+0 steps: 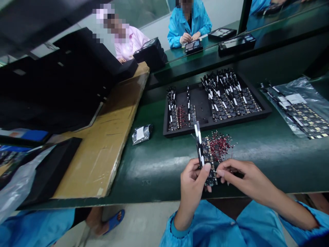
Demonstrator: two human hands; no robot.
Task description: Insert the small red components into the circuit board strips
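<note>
At the near edge of the green bench (159, 168), the person's left hand (191, 180) grips a small stack of dark circuit boards (208, 156), the thumb pressed against the front face and the fingers curled behind the lower part of the stack. The boards stand roughly upright and lean slightly away from the person, with white strips along their left side and a bunch of thin red wires (220, 144) spreading out to the right. The right hand (243, 176) meets the stack from the right, its thumb and forefinger pinched against the lower right edge of the boards, the other fingers bent loosely beneath. Both hands hover just above the bench's near edge, in front of blue sleeves. Just beyond the boards, toward the middle of the bench, lies a black tray (214, 123); its right half is packed with similar boards and its left half holds a few short rows. Left of the tray rests a small silvery bag (142, 133), and farther left a sheet of brown cardboard (108, 137) reaches across the bench to its near edge. At the right end a clear plastic bag (300, 106) carries more boards. Past the far edge, two other people sit at work on a second bench.
</note>
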